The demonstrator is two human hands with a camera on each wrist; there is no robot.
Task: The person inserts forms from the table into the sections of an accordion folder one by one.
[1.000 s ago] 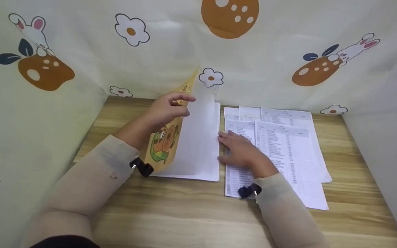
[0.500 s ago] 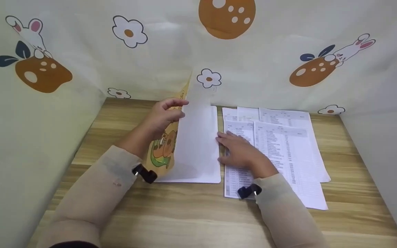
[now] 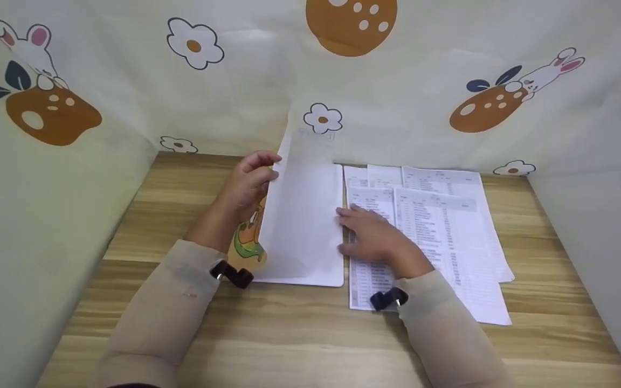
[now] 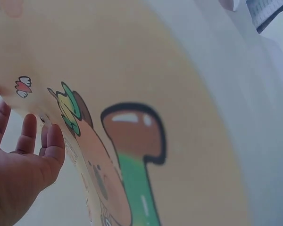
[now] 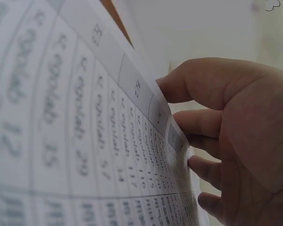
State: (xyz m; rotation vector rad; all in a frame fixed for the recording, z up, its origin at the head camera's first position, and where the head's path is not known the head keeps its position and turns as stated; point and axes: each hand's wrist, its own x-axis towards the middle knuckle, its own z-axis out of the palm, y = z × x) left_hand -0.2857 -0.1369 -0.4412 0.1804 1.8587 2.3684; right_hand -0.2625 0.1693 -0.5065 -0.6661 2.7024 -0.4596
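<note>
Folder cover (image 3: 302, 178) swung further shut, printed sheets (image 3: 440, 231) beside, curtain (image 3: 423, 108) behind

Folder (image 3: 302, 215) cover I held up was thin translucent plastic, smooth, slightly glossy, with a cartoon printed in orange and green on its outer face (image 4: 132, 155). Sheets (image 3: 440, 226) under my right hand (image 3: 375, 237) were matt white paper with printed tables. Table (image 3: 289, 334) looked like wood-grain laminate, smooth, low sheen. Backdrop (image 3: 423, 64) was soft matt cloth, printed. My sleeves (image 3: 154, 323) were matt knit fabric.

Left hand (image 3: 248, 183) lifts the folder cover (image 3: 299, 178) — right hand (image 3: 378, 237) rests on printed sheets (image 3: 440, 231).
</note>
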